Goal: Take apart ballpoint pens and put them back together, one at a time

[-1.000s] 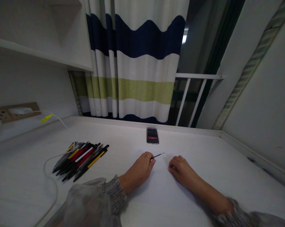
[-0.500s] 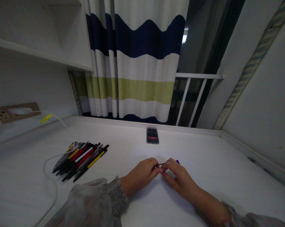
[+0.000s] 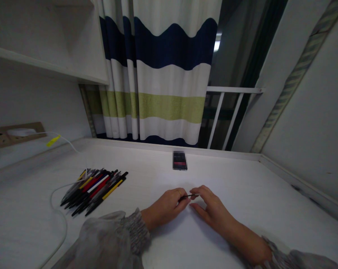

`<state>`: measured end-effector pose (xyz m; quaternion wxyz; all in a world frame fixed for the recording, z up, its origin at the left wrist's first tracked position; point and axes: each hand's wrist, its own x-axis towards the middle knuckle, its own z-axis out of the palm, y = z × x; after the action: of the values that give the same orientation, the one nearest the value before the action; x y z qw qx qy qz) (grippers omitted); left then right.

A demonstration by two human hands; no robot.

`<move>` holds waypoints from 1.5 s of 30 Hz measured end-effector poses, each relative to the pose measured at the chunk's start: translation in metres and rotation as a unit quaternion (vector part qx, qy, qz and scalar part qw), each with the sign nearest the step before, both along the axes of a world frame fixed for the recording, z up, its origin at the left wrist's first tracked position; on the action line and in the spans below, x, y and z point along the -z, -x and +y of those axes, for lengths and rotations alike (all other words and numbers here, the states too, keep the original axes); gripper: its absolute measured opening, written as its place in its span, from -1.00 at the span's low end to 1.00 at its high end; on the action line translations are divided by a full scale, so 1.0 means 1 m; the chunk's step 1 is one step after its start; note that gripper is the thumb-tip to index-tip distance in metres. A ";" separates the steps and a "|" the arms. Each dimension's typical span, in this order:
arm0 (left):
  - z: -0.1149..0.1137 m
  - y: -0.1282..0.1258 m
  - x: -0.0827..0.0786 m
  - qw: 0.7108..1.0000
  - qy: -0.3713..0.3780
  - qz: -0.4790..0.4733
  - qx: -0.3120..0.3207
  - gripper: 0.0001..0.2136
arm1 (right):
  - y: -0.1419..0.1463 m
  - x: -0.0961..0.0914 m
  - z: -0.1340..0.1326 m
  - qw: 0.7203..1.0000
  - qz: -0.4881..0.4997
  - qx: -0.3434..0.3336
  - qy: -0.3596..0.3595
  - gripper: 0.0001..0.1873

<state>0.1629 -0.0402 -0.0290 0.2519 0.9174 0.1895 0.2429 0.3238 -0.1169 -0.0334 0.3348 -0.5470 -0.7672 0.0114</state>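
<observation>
My left hand [image 3: 167, 205] rests on the white desk [image 3: 241, 194] and pinches one end of a thin black pen refill [image 3: 189, 196]. My right hand [image 3: 209, 205] meets it from the right, its fingertips closed on the refill's other end. Both hands sit close together near the middle of the desk. To the left lies a pile of several pens [image 3: 94, 185] in black, red, yellow and white, untouched.
A small dark phone-like object [image 3: 179, 160] lies beyond my hands near the desk's back edge. A white cable [image 3: 55, 201] loops past the pens toward a wall socket strip [image 3: 14, 133]. A striped curtain [image 3: 157, 74] and a white railing [image 3: 230, 101] stand behind.
My right hand has moved left from its spot on the desk and taken hold of the refill's free end. The left hand has stayed in place, still pinching the refill.
</observation>
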 end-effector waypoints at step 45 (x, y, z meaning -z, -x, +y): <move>0.010 0.002 0.001 0.990 0.103 -0.094 -0.020 -0.86 | -0.009 -0.004 0.001 0.996 -0.088 -0.011 -0.020 -0.93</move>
<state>0.1609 -0.0300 -0.0300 0.3567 0.8558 0.2073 0.3119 0.3329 -0.1157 -0.0296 0.2766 -0.5305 -0.7998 -0.0483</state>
